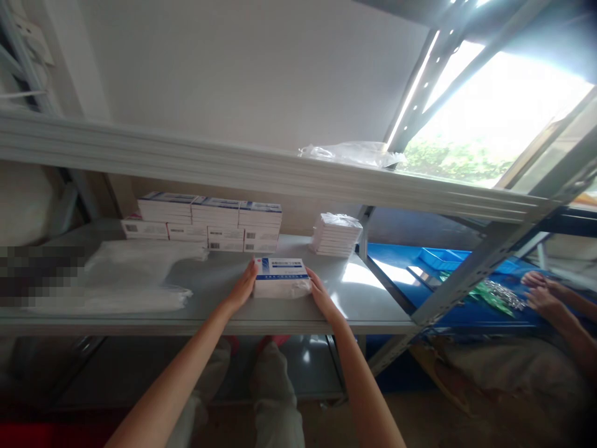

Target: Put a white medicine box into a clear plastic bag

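Note:
Between my two hands is a stack of flat white-and-blue boxes (pixel 282 286), partly covered by clear plastic wrap, over the front part of the grey shelf (pixel 209 286). My left hand (pixel 243 286) presses against the stack's left end, and my right hand (pixel 321 295) holds its right end. Whether the stack rests on the shelf or is just above it, I cannot tell. Behind it to the left stand piled rows of similar boxes (pixel 214 214). Back right on the shelf is another stack wrapped in plastic (pixel 336 234).
Clear plastic bags (pixel 130 274) lie on the shelf's left side. A grey beam (pixel 233 165) crosses above, with a plastic bag (pixel 349 154) on it. Right of the rack post (pixel 461 267), a co-worker's hands (pixel 541 292) are over a blue table with small metallic pieces and a blue tray (pixel 466 260).

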`<action>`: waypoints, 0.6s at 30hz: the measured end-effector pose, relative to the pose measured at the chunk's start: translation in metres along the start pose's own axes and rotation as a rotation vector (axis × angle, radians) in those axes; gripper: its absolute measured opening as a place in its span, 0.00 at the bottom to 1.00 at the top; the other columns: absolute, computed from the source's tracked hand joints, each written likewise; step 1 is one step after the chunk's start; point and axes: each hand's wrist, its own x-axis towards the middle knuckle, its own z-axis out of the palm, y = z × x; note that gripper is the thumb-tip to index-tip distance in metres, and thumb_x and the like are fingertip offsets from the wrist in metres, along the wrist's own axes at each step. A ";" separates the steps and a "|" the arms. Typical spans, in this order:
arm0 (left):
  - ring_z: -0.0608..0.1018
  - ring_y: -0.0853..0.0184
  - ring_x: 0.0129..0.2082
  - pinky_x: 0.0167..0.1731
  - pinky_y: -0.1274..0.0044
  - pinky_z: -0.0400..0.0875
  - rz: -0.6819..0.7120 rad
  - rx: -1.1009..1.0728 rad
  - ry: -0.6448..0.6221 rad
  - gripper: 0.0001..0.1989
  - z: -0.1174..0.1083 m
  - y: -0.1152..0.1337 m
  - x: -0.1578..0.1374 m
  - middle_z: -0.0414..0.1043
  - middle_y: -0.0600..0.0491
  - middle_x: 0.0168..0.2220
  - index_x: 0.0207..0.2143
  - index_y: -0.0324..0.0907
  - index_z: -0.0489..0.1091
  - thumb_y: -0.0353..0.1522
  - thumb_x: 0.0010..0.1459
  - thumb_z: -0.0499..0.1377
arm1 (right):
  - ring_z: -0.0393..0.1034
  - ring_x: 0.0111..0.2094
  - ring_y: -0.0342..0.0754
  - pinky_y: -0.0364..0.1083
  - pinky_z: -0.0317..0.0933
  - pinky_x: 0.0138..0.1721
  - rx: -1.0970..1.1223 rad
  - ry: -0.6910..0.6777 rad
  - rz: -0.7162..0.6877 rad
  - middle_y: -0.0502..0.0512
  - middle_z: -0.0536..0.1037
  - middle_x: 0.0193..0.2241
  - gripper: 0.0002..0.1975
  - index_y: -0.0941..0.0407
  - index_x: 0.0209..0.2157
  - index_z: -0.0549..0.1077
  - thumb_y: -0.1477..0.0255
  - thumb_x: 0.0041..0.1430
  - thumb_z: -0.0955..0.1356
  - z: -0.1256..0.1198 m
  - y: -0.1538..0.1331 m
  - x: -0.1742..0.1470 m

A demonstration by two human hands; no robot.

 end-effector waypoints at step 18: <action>0.45 0.60 0.66 0.63 0.64 0.46 0.195 -0.019 0.014 0.39 0.008 -0.008 -0.040 0.38 0.45 0.67 0.66 0.46 0.34 0.35 0.59 0.54 | 0.62 0.55 0.50 0.50 0.50 0.58 -0.660 0.107 -0.033 0.57 0.69 0.54 0.21 0.56 0.55 0.65 0.68 0.62 0.58 0.020 -0.023 -0.057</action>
